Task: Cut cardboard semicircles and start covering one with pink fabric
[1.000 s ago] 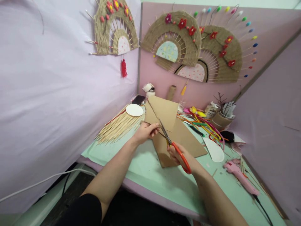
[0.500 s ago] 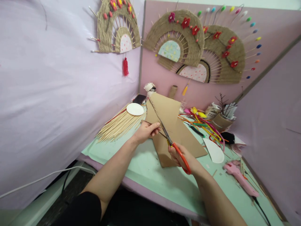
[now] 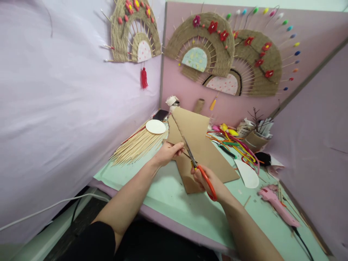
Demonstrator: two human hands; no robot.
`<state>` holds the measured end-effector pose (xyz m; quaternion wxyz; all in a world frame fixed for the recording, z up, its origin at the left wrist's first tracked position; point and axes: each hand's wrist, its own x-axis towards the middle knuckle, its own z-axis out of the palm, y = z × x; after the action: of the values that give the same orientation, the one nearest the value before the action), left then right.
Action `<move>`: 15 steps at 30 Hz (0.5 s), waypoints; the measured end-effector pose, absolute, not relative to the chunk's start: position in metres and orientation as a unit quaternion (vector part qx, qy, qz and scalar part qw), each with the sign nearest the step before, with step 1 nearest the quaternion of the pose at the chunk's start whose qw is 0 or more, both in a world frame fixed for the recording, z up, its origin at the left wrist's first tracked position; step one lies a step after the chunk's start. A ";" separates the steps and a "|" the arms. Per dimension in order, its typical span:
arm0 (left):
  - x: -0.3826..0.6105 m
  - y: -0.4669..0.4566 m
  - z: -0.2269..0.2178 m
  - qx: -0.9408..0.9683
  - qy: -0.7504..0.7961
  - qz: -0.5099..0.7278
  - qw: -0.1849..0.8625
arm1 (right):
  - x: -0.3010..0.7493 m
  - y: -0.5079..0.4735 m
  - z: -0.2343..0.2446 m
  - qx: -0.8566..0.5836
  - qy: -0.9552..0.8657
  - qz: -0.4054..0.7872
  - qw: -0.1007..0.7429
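Observation:
A brown cardboard sheet (image 3: 194, 125) is held up in front of me over the table, with a long slit running down from its upper left edge. My left hand (image 3: 170, 152) pinches the sheet's left part between thumb and fingers. My right hand (image 3: 208, 181) is closed round the red handles of a pair of scissors (image 3: 191, 156). Their blades point up and away, at the lower end of the slit. Part of the lower blade is hidden by the cardboard. Another cardboard piece (image 3: 221, 166) lies flat on the table beneath.
Thin bamboo sticks (image 3: 133, 146) lie at left with a white oval disc (image 3: 155, 126) on top. At right are a white paper piece (image 3: 247, 174), green-handled pliers (image 3: 227, 151), coloured pipe cleaners (image 3: 244, 145) and a pink glue gun (image 3: 280, 206). Twine fans (image 3: 223, 36) hang on the wall.
The scissors have drawn back slightly down and left, their tips now lower along the slit. My left hand keeps its pinch on the cardboard and has hardly moved.

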<state>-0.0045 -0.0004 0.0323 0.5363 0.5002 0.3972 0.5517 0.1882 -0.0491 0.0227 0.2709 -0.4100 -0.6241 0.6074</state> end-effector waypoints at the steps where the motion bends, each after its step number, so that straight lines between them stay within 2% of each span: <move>1: -0.005 -0.001 0.032 0.506 0.397 0.545 0.538 | 0.188 -0.049 0.022 -0.404 -0.636 0.598 0.275; 15: -0.003 -0.008 0.035 0.536 0.402 0.528 0.522 | 0.196 -0.046 0.032 -0.426 -0.712 0.497 0.256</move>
<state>-0.0032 -0.0081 0.0347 0.5218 0.5360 0.4023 0.5278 0.1959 -0.0459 0.0322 0.2558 -0.4258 -0.7117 0.4967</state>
